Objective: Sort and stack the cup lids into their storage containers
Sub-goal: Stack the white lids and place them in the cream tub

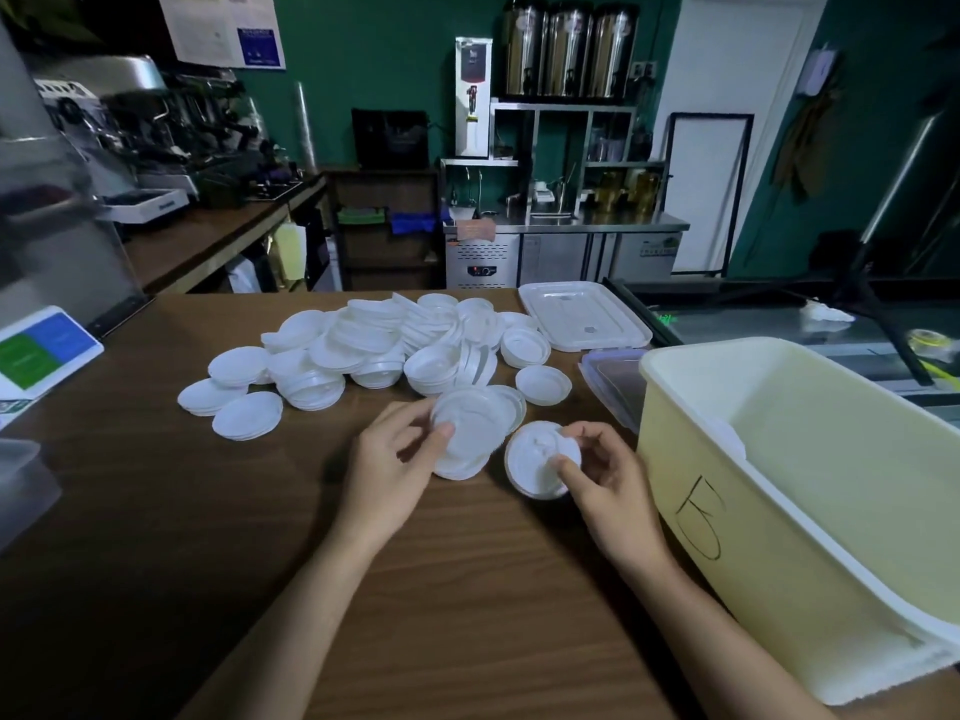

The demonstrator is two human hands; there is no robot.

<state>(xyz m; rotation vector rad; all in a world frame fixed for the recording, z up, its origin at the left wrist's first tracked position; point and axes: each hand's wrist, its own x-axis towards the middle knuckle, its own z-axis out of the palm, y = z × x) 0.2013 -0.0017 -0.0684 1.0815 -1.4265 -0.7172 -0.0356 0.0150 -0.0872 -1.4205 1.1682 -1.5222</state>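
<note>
A heap of white cup lids point(374, 345) is spread over the middle of the wooden counter point(208, 511). My left hand point(395, 465) grips a short stack of lids point(475, 433) just above the counter, thumb on its top face. My right hand point(602, 470) pinches a single lid point(535, 465) with a brownish rim, held tilted beside that stack. A large pale yellow storage container point(769, 511) with a black handwritten mark stands open at the right, close to my right hand.
A white container lid point(584, 317) lies flat behind the heap. A clear lid point(610, 381) leans against the yellow container. A blue-and-green card point(36, 350) sits at the left edge, a translucent box corner point(21, 480) below it. Café equipment lines the back.
</note>
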